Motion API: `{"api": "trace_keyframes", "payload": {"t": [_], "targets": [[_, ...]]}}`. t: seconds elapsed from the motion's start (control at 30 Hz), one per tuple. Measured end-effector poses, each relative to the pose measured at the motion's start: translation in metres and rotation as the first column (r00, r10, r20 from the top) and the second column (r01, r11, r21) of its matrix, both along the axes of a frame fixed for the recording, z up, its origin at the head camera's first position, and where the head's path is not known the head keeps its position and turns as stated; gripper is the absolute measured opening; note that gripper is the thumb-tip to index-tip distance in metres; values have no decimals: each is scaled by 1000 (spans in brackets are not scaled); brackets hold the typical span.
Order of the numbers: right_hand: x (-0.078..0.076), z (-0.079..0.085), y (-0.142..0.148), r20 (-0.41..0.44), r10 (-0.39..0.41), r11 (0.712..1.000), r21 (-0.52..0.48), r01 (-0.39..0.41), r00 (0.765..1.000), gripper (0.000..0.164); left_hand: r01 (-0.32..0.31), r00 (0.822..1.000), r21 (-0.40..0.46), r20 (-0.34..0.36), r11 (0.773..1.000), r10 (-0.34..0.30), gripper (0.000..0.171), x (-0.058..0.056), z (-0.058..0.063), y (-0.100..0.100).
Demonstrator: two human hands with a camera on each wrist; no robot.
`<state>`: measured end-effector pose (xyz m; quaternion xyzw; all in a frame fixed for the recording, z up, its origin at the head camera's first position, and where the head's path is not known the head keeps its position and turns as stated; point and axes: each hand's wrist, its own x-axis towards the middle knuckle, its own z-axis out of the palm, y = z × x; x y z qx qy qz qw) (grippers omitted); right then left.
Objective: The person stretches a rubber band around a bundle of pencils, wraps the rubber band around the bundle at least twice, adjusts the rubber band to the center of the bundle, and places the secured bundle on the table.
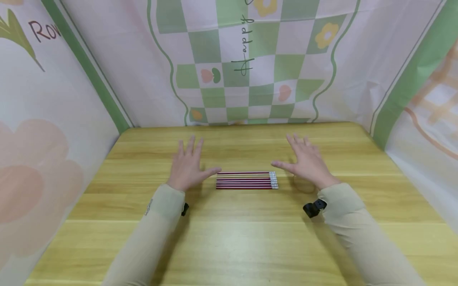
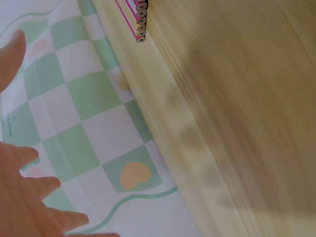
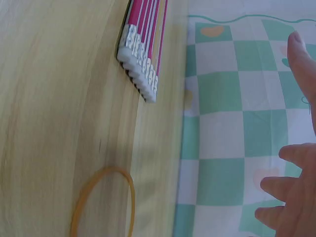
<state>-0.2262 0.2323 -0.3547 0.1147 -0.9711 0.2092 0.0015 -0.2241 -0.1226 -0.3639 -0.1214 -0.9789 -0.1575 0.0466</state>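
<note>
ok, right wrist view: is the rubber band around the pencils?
No, the rubber band lies on the table, apart from the pencils, off their eraser ends.

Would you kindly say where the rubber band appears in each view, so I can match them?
Head: the band is right of centre, by the right hand.
Left wrist: not in it.
Right wrist: band at bottom, left of centre, cut off.
Shared landmark: the pencils, near centre in head, top in wrist views.

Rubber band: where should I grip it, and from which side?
Likely a thumb-and-finger pinch by the right hand, from above, at the curve nearest the erasers of the pencils: the rubber band is a thin loop lying low on the table, bare wood separates that curve from the erasers, and this hand is nearer.
</note>
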Motion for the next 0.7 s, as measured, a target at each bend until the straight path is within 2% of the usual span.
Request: {"api": "trace_keyframes", "payload": {"t": [0.2, 0.43, 0.7], "targets": [[-4, -2, -3, 86, 84, 995, -68, -78, 993, 109, 82, 994, 7, 75, 997, -83, 114, -6, -6, 6], [-5, -6, -9, 199, 172, 973, -186, -135, 965, 107, 152, 965, 16, 214, 988, -152, 119, -8, -16, 21], [-11, -22, -14, 244, 199, 963, -227, -144, 949, 106, 201, 944, 2, 265, 980, -194, 116, -11, -21, 30]]}}
